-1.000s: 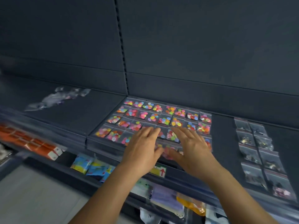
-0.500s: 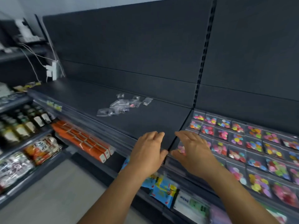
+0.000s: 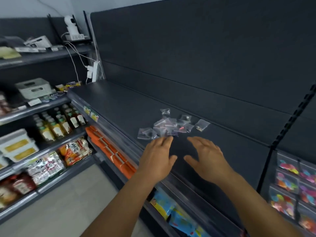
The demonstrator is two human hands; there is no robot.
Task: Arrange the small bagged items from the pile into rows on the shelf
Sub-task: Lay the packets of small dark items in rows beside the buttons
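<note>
Two bare hands reach over a dark grey shelf [image 3: 119,106] in a shop aisle, palms down and fingers loosely spread, neither holding anything. The left hand [image 3: 158,155] sits at centre frame, its fingertips just short of, or barely touching, the near edge of a pile of small clear bags [image 3: 168,126]; which one cannot be told. The right hand [image 3: 207,156] hovers just beside it, nearer the frame's centre right, apart from the pile. The pile lies loose and overlapping toward the back of the shelf, just above the hands, with one bag [image 3: 202,124] lying slightly apart at its right. At the lower right edge of the frame, bags of coloured pieces [image 3: 290,182] lie in rows on the neighbouring shelf section. Orange packets [image 3: 109,149] fill the tier below, and bottles [image 3: 59,120] stand on shelves at left.
</note>
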